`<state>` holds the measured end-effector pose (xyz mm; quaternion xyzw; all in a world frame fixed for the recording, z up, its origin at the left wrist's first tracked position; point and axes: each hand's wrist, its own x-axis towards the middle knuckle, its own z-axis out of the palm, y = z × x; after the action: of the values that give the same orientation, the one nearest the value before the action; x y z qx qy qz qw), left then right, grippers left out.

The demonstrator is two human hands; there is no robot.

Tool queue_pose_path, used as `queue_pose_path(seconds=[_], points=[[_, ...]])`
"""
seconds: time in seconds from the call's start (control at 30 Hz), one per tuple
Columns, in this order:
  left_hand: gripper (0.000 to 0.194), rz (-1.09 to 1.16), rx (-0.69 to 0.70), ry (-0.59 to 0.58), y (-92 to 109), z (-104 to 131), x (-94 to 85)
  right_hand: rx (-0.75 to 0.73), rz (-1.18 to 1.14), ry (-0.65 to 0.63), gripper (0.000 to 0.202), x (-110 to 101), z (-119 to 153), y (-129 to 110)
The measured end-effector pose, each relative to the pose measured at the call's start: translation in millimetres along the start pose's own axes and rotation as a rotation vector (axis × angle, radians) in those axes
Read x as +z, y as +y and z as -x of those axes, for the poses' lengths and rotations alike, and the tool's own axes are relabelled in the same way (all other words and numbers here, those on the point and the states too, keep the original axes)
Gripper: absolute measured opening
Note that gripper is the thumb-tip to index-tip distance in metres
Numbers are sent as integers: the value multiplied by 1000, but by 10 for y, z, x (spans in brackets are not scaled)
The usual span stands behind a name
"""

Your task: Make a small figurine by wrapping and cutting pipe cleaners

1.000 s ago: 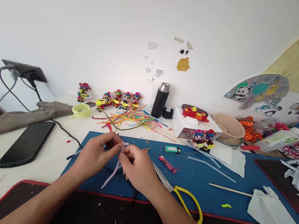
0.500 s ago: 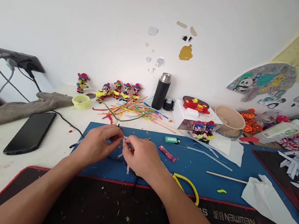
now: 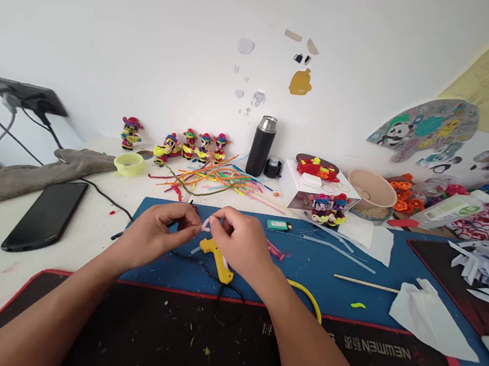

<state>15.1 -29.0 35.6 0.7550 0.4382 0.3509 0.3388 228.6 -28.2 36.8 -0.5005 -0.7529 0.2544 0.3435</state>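
Note:
Between my two hands is a pale pink pipe cleaner (image 3: 206, 226), bent into a small loop over the blue mat (image 3: 148, 275). My left hand (image 3: 160, 235) pinches one side of it between thumb and forefinger. From the other side, the fingertips of my right hand (image 3: 239, 243) are closed on it too. Just below them lies a yellow glue gun (image 3: 220, 263) with a black cord, partly covered by my right hand. A pink lighter (image 3: 276, 251) shows beyond the right hand, near a green and white packet (image 3: 278, 226).
Loose coloured pipe cleaners (image 3: 213, 179) lie at the back, beside a black flask (image 3: 261, 149). Several small figures (image 3: 204, 147) stand along the wall. A phone (image 3: 47, 215) rests at left; a wooden stick (image 3: 366, 283) and tissue (image 3: 426, 318) are at right.
My right hand has moved slightly up and right, uncovering the glue gun. The pipe cleaner's end that hung below the right hand no longer shows there; a small loop now shows between the fingertips.

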Motion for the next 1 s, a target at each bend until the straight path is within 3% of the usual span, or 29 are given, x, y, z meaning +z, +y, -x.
queue_pose_path(seconds=[0.17,0.33,0.57,0.8,1.0], points=[[21,206,-57,123,27,-19,23,23,-175,-4,19,13,3,-1],[24,171,-61,197,17,-19,77,32,-188,-24,19,95,5,20],[20,-12,-73,146,21,6,80,99,-271,-32,21,112,9,27],[23,42,-99,165,28,-15,97,134,-280,-59,23,138,15,-14],[22,21,-92,108,84,-13,85,127,-265,-60,18,214,31,0]])
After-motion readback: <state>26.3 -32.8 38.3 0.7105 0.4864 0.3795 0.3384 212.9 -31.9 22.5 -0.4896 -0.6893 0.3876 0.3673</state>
